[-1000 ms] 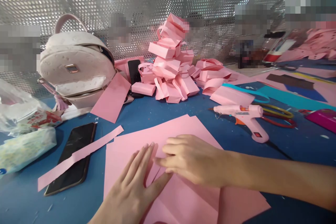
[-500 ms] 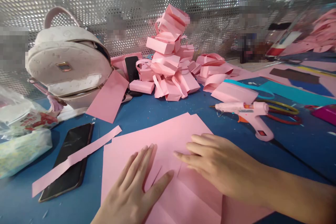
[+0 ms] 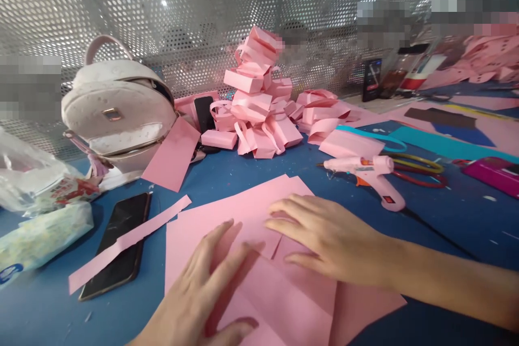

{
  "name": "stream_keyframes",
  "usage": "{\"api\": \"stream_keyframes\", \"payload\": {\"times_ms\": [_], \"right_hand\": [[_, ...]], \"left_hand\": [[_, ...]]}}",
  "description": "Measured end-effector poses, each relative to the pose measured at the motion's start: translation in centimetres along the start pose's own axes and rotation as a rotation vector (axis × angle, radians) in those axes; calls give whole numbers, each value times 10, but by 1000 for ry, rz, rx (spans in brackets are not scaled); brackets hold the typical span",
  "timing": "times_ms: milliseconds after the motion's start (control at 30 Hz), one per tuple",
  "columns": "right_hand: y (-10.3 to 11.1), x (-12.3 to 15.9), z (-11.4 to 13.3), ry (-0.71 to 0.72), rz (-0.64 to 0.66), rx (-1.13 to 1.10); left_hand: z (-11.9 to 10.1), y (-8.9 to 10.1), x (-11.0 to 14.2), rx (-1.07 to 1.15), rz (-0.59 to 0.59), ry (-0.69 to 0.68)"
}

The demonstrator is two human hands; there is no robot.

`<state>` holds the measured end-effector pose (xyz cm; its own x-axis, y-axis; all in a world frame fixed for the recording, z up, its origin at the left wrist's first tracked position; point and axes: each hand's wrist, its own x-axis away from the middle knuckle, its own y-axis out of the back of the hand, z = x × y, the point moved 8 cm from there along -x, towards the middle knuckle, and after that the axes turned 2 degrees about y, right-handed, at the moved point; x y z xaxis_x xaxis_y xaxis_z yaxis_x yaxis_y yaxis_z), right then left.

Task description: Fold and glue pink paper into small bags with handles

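Note:
Large pink paper sheets (image 3: 247,200) lie in a stack in front of me on the blue table. On top is a pink piece with creases and cut lines (image 3: 298,292). My left hand (image 3: 203,286) arches over the left part of it, thumb and fingers apart, holding nothing. From the right, my right hand (image 3: 320,232) rests on the paper with its fingers stretched out and spread. The edge of a cut flap shows between the two hands. Whether every left fingertip touches the paper I cannot tell.
A pink glue gun (image 3: 365,170) lies right of the sheets, its cord trailing right. A phone (image 3: 117,243) with a pink paper strip (image 3: 133,238) lies left. Behind are a white backpack (image 3: 117,113), folded pink paper boxes (image 3: 259,102) and a magenta object (image 3: 492,177).
My left thumb has moved down and away from the fingers, and the left hand has lifted somewhat. My right fingers have shifted slightly left, the thumb now spread. The view has turned a little.

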<state>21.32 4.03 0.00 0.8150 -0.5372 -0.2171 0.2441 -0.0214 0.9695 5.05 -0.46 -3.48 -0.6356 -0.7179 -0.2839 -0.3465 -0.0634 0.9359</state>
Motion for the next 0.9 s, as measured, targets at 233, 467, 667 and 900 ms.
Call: {"api": "stream_keyframes", "payload": {"times_ms": [233,467,667,900], "right_hand": [[-23,-35,13,44,51,-65],[-13,-39,-30,-294,-76,-560],[-12,-34,-22,-145,-133,-473],[1,-28,6,146,-249,-96]], "left_hand": [[8,4,7,229,-27,94],[41,30,-11,356,-19,271],[61,38,-16,429,-7,416],[58,28,-12,506,90,521]]}}
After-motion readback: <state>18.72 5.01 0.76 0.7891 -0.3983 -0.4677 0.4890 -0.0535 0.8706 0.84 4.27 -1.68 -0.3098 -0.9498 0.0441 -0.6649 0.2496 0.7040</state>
